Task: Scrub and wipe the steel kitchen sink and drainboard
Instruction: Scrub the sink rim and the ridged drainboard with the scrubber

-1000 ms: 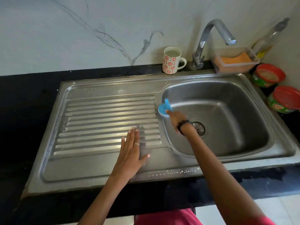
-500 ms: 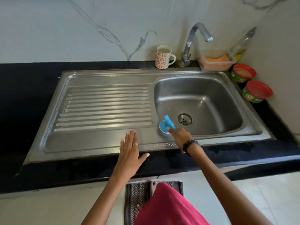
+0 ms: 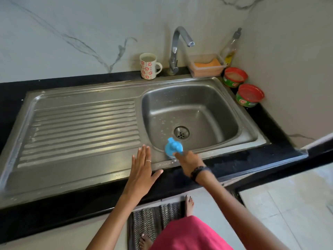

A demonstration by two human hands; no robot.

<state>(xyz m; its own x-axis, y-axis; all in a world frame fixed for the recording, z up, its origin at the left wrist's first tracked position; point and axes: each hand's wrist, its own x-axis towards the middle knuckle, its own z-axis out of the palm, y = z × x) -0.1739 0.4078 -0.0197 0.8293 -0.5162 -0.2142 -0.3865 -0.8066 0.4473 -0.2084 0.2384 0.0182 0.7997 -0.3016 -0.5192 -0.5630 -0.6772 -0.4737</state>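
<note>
From the head camera I look down on the steel sink (image 3: 225, 112), set into the black bench (image 3: 54, 204), with its ribbed drainboard (image 3: 81, 127) to the left of the basin. My right hand (image 3: 189, 161) grips a blue scrubber (image 3: 173, 147) by its knobbed handle, fingers curled round it. The scrubber sits on the near rim of the basin, just in front of the drain (image 3: 181, 132); its underside is hidden, so I cannot tell how firmly it bears on the steel. A dark band circles my right wrist.

My left hand (image 3: 142, 168) lies flat with fingers straight and close together, thumb spread out to the right. The palm is over the sink's front edge and the fingertips reach the smooth strip below the drainboard ribs. It holds nothing. A thin ring shows on one finger.

Pale specks dot the basin floor and the left side of the drainboard.

Behind the sink stand a flowered mug (image 3: 149, 65), the tap (image 3: 177, 51), a clear tub (image 3: 207, 66) holding an orange sponge, and a bottle (image 3: 230, 49) in the corner. Two round red-lidded containers (image 3: 242, 86) sit on the bench to the right of the basin. Below the bench edge I see a pink garment, bare feet and a patterned mat (image 3: 153, 221) on the floor.
</note>
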